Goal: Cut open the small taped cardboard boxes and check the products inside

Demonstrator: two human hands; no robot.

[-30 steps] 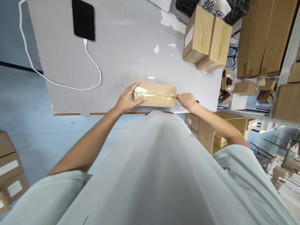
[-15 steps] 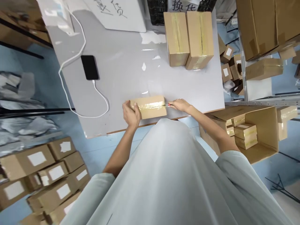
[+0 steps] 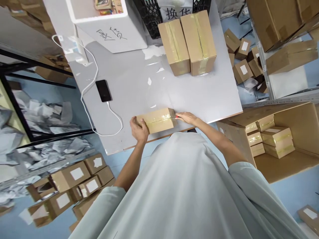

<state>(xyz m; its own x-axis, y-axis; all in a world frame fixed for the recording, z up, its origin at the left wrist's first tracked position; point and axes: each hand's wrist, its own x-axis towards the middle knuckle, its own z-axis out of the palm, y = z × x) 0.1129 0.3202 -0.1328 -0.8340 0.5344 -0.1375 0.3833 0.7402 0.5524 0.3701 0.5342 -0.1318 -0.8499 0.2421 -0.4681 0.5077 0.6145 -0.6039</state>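
A small cardboard box [image 3: 158, 121] lies near the front edge of the grey table, with clear yellowish tape along its top seam. My left hand [image 3: 139, 130] grips the box's left end, thumb on top and fingers round the far side. At the right end, my right hand [image 3: 186, 118] is closed round a small tool with a red part [image 3: 176, 116], its thin metal tip touching the box at the tape seam. Most of the tool is hidden in the fingers, so I cannot tell its exact kind.
Two taped cardboard boxes [image 3: 186, 43] stand at the back, by a black crate [image 3: 151, 20] and a white foam box [image 3: 117, 33]. A phone [image 3: 104, 90] on a white cable lies left. A large open carton [image 3: 304, 132] with small boxes stands right of the table.
The camera view has turned and shifted, bringing more of the white foam box into sight. My left hand still holds the box, and the tool tip stays at its right end.
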